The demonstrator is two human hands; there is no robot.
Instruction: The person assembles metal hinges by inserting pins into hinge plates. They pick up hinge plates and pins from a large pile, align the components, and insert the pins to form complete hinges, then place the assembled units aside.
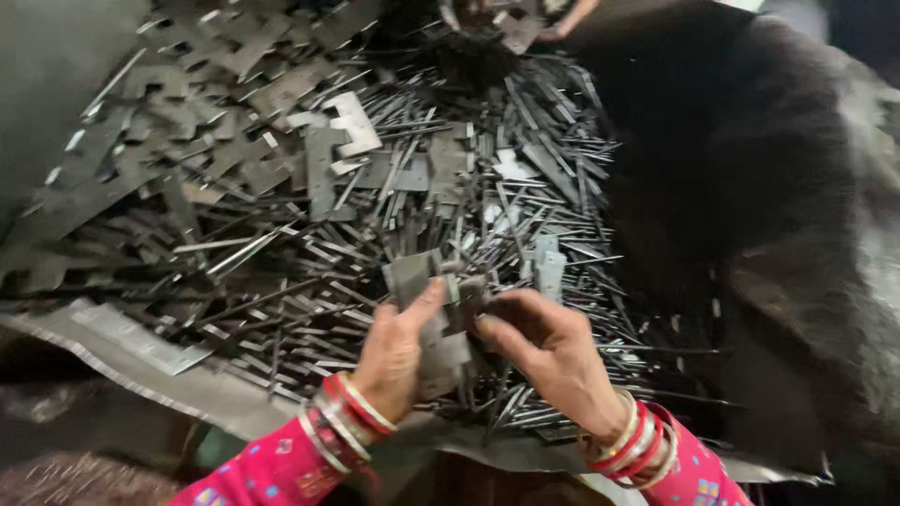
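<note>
A great heap of metal rods [487, 187] and flat strips covers most of the view, spreading from ten o'clock across the middle to four o'clock, the thin grey pieces lying criss-cross in every direction. Toward ten and eleven o'clock the heap turns into a pile of flat notched plates [234, 103], wider and duller than the rods, stacked loosely over one another. A dark cloth [750, 169] fills the side from one o'clock down to four o'clock, just beside the rods. Under the heap, along seven to six o'clock, runs the crinkled edge of a grey metal sheet [131, 342]. Near six o'clock the person's two hands meet over the rods. The left hand [394, 351], with red and silver bangles [342, 422] at the wrist above a pink sleeve [272, 473], pinches a small stack of flat metal pieces [436, 309] between thumb and fingers. The right hand [548, 351], also bangled, closes its fingertips on the same stack from the other side, so both grasp it just above the heap.
</note>
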